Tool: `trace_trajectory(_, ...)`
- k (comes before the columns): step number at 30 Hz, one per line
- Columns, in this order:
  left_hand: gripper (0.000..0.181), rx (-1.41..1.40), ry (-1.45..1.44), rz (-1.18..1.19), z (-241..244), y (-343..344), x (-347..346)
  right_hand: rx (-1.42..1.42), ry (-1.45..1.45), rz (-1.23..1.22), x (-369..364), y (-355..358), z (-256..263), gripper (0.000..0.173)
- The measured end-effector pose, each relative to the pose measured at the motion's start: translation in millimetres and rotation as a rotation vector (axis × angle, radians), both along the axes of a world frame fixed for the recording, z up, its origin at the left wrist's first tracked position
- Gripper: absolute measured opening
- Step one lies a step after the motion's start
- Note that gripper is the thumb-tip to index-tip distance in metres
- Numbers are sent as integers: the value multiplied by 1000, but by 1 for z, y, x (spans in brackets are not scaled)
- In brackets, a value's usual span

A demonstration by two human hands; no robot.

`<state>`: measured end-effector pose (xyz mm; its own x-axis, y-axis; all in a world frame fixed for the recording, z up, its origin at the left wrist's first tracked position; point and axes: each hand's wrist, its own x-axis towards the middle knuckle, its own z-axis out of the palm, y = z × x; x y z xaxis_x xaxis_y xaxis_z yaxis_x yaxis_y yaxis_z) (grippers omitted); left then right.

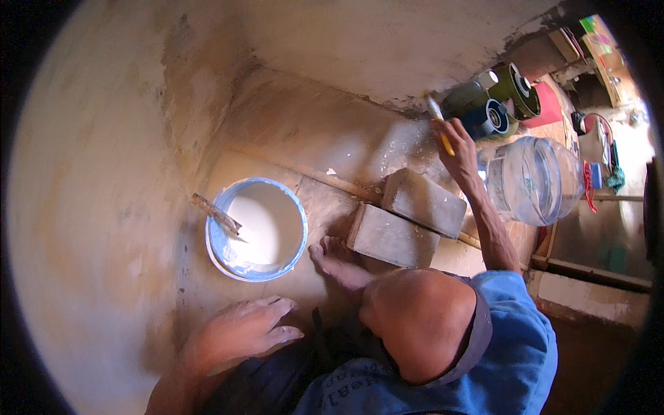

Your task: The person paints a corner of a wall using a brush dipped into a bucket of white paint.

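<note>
My right hand is closed around the handle of a paintbrush, whose tip is at the base of the plastered wall. My left hand hangs near my lap, below the bucket, with its fingers somewhat apart and nothing seen in it. A blue-rimmed bucket of white paint stands on the floor before me. A rough wooden stick leans out of it over the left rim. Two grey blocks lie side by side between my bare foot and my right arm.
A large clear water bottle with a blue cap is just right of my right forearm. Behind it are green and dark blue containers and a pink object. Another wall rises close on the left. A narrow strip crosses the floor.
</note>
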<state>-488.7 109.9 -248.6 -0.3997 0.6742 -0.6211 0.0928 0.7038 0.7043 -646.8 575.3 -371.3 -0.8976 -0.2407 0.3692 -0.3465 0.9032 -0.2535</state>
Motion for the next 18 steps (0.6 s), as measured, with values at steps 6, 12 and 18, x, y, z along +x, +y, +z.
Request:
trace_trajectory(6, 45, 91, 161, -14, -22, -3, 21, -761, -652, 99, 41, -130, 127, 19)
trace_trajectory(12, 44, 97, 57, -67, 0, 4, 11, -405, -810, 712, 31, -254, 89, 23)
trace_trajectory(18, 44, 92, 82, -76, 3, 3, 16, -181, -820, 684, 21, -275, 42, 22)
